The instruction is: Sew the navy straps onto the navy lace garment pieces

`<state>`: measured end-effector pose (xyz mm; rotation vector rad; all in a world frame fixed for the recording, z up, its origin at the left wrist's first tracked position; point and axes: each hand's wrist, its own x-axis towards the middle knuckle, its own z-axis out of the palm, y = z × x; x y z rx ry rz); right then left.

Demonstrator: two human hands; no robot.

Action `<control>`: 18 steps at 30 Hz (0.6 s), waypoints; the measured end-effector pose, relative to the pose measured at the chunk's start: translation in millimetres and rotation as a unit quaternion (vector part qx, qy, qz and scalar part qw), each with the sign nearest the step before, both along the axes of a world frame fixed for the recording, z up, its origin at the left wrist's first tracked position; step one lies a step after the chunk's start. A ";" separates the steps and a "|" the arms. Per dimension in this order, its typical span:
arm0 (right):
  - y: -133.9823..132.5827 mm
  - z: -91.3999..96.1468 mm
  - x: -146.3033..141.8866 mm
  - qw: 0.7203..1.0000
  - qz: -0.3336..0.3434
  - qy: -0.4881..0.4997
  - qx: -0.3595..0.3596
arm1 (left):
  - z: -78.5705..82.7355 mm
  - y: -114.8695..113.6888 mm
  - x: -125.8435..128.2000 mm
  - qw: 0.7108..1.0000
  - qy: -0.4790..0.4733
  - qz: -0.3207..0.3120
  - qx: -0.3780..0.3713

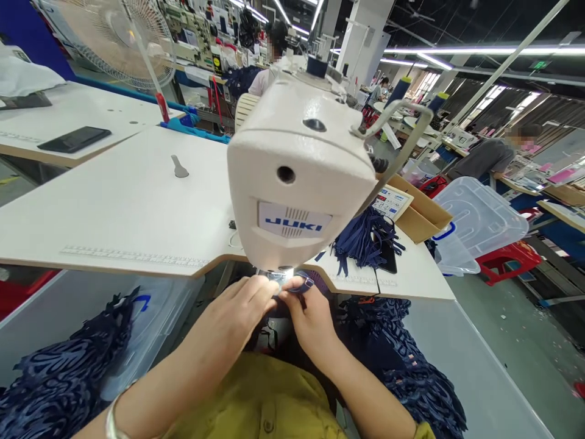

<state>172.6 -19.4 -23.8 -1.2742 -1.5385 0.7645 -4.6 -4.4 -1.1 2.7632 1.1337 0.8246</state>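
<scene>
A white JUKI sewing machine (292,183) stands in front of me, its lamp lighting the needle area. My left hand (244,299) is at the needle area, fingers bent and pressed together; what lies under their tips is hidden. Close beside it, my right hand (313,317) pinches a narrow navy strap (299,283), which loops above the fingers with a small slider or ring on it. The two hands nearly touch below the machine head. A bundle of navy straps (363,241) lies on the table to the right of the machine, partly over a dark phone.
Navy lace-like pieces (68,360) fill a bin at left; more navy pieces (406,366) hang at right. The white table (114,201) has a cut-out front edge. A phone (74,139), fan (114,36), cardboard box (423,210) and clear plastic bins (479,213) stand around. Other people work behind.
</scene>
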 end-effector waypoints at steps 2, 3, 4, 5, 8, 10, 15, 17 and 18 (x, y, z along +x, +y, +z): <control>7.9 -3.1 -3.9 1.000 -0.013 -0.006 0.019 | -11.1 3.5 -3.8 0.997 0.002 -0.017 0.080; 10.2 -4.9 -5.4 1.000 -0.024 -0.003 0.015 | -15.9 3.2 -5.0 0.994 0.005 -0.037 0.103; 11.7 -6.6 -6.4 0.999 -0.036 0.006 0.002 | -19.8 1.7 -5.7 0.992 0.012 -0.058 0.113; 12.8 -7.8 -6.8 0.999 -0.042 0.022 -0.017 | -22.5 -0.7 -5.6 0.991 0.015 -0.073 0.115; 15.6 -9.1 -4.5 0.990 -0.006 0.112 -0.081 | -24.0 -9.0 -1.4 0.992 -0.006 -0.054 0.112; 18.8 -9.0 -0.8 0.982 0.032 0.156 -0.098 | -22.0 -12.7 2.7 0.992 -0.027 -0.032 0.119; 33.3 -7.7 7.7 0.993 0.011 0.089 -0.072 | -22.1 -15.5 9.5 0.993 -0.033 0.013 0.116; 40.9 -7.0 8.6 0.997 -0.007 0.048 -0.058 | -24.6 -15.5 12.0 0.992 -0.037 0.034 0.120; 44.6 -6.6 8.6 0.998 -0.014 0.029 -0.051 | -25.7 -15.4 13.6 0.990 -0.039 0.042 0.126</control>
